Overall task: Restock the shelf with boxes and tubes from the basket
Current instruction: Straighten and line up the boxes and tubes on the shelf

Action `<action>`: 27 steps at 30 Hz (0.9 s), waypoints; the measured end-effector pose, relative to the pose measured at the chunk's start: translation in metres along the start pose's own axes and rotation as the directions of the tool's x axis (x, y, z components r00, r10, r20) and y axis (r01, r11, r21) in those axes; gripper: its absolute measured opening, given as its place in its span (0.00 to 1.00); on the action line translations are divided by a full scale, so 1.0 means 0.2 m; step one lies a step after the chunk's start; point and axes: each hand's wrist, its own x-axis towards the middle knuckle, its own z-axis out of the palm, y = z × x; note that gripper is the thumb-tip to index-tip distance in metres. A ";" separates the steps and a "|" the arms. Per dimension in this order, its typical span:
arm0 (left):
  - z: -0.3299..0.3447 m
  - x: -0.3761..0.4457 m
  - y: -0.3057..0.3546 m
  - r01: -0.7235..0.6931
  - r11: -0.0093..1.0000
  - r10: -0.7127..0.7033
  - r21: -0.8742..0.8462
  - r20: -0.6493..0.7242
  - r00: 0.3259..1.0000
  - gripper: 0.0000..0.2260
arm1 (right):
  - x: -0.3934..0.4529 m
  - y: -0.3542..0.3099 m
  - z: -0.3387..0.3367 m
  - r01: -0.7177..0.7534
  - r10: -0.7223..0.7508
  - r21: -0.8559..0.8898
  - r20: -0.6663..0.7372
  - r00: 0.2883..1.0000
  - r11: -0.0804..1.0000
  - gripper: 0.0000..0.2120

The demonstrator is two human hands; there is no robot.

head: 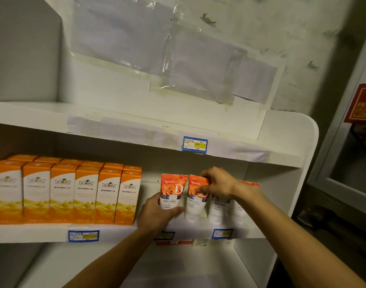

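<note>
- Four tubes printed with orange roses, white toward the bottom, are stood cap-down in a row on the right half of the middle shelf [198, 227] of a white shelving unit.
- The leftmost tube [171, 192] is gripped around its lower white part by the left hand [157, 215], with the fingers curled behind it and the thumb laid across its front.
- The second tube [195, 201], just beside the first, is pinched at its flat orange top by the right hand [216, 183]; the fingers are curled over the top edge and the thumb is pressed on the front face.
- The third tube [218, 210] and the fourth tube [240, 210] are seen further right, partly hidden behind the right wrist and forearm.
- A row of orange and white boxes [63, 192] is lined up on the left half of the same shelf, with a second row behind it; a gap is left between the last box and the leftmost tube.
- Blue price labels [83, 235] are fixed along the front edge of the middle shelf.
- The upper shelf [32, 115] is covered in part with taped paper, and one blue label [195, 143] is stuck on its edge.
- Paper sheets under clear tape [157, 48] are fastened to the back panel above.
- A red and gold item [363, 104] is seen at the far right, beyond the unit.
- The basket is not in view.
</note>
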 end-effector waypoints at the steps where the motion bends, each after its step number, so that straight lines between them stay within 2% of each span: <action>1: 0.00 0.00 0.00 0.001 1.000 -0.001 0.001 -0.001 1.000 0.21 | 0.00 0.01 -0.01 -0.002 0.001 0.032 0.011 1.000 0.999 0.16; 6: 0.00 -0.01 0.01 -0.006 1.000 0.006 0.007 -0.001 1.000 0.20 | -0.01 0.02 -0.04 -0.007 0.002 0.089 0.055 0.998 0.996 0.16; 17: 0.00 -0.02 0.02 0.019 1.000 -0.019 -0.007 0.007 1.000 0.20 | 0.00 0.02 -0.05 -0.023 0.018 0.049 0.100 0.995 0.999 0.18; 20: -0.01 -0.02 0.03 0.012 1.000 -0.012 -0.004 0.012 1.000 0.21 | 0.00 0.02 -0.04 -0.030 0.025 0.048 0.087 0.996 0.998 0.19; 22: -0.01 -0.02 0.03 0.014 1.000 -0.014 -0.005 0.009 1.000 0.22 | -0.01 0.03 -0.05 -0.031 0.027 0.051 0.071 0.997 0.998 0.23; 25: -0.01 -0.02 0.04 0.024 1.000 -0.024 -0.002 0.010 1.000 0.22 | -0.04 0.07 -0.09 -0.019 0.019 0.064 -0.007 1.000 0.998 0.29; 27: -0.01 -0.02 0.04 0.024 1.000 -0.024 -0.003 0.009 1.000 0.22 | -0.06 0.11 -0.11 -0.027 0.028 0.024 -0.041 0.999 0.999 0.30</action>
